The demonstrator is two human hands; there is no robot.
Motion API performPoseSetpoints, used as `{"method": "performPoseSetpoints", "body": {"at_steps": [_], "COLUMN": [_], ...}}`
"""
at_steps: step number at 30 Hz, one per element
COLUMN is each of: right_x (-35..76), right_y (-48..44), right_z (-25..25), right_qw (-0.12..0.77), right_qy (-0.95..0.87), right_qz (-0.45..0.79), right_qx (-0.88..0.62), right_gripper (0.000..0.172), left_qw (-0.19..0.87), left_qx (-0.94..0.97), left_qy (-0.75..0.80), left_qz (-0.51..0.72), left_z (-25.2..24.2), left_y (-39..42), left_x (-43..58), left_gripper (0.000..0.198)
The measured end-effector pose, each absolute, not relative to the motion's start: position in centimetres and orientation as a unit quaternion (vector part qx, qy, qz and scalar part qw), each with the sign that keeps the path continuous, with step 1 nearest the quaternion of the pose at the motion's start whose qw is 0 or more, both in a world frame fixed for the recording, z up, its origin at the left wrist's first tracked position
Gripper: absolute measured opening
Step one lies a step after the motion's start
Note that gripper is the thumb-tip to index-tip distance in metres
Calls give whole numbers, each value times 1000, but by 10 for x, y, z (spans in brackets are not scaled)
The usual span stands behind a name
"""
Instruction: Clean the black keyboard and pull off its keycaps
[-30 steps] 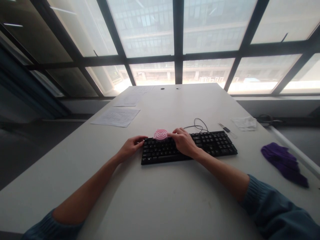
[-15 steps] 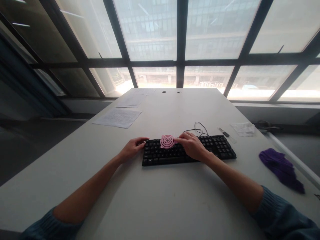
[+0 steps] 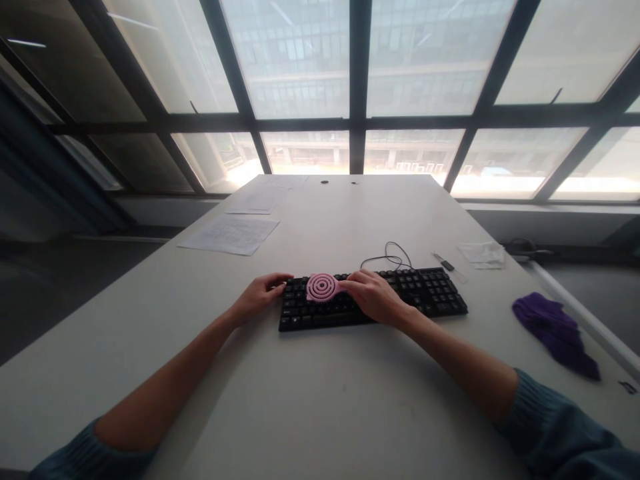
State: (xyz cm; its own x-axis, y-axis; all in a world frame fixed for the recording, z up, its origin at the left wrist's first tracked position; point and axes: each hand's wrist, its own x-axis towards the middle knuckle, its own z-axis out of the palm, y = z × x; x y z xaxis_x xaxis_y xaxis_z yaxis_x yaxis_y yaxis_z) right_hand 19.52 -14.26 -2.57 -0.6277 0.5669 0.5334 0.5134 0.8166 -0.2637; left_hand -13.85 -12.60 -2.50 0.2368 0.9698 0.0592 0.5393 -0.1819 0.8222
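Observation:
A black keyboard [image 3: 425,293] lies across the white table in front of me. My left hand [image 3: 259,296] grips its left end, thumb and fingers curled at the upper left corner. In my right hand [image 3: 373,295] is the handle of a pink hairbrush [image 3: 322,287], its round head marked with spiral slots. The head is over the left part of the keys, bristle side down, and the fingers cover most of the handle. Behind the keyboard loops its thin black cable [image 3: 395,253].
Printed papers [image 3: 230,234] lie on the table [image 3: 320,400] at the far left. To the right are a small dark tool with a thin metal tip [image 3: 447,265], a white tissue [image 3: 481,255] and a crumpled purple cloth [image 3: 555,333]. Windows stand beyond the table.
The hairbrush has moved left over the keys and slightly toward me, with my right hand still on it. My left hand stays at the keyboard's end. The whole view has shifted a little.

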Motion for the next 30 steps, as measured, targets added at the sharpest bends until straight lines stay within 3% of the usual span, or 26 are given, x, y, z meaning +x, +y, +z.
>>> {"method": "performPoseSetpoints", "body": {"at_steps": [11, 30], "right_x": [200, 190], "right_y": [-145, -148], "right_z": [-24, -29], "right_qw": [327, 353], "right_qy": [-894, -890], "right_qz": [53, 75], "right_qx": [-302, -280], "right_gripper": [28, 31], "left_qw": [348, 353], "left_qx": [709, 707], "left_qy": [532, 529], "left_qz": [305, 308], "left_z": [-24, -27], "left_y": [-127, -127], "left_x": [-139, -139], "left_gripper": [51, 50]}}
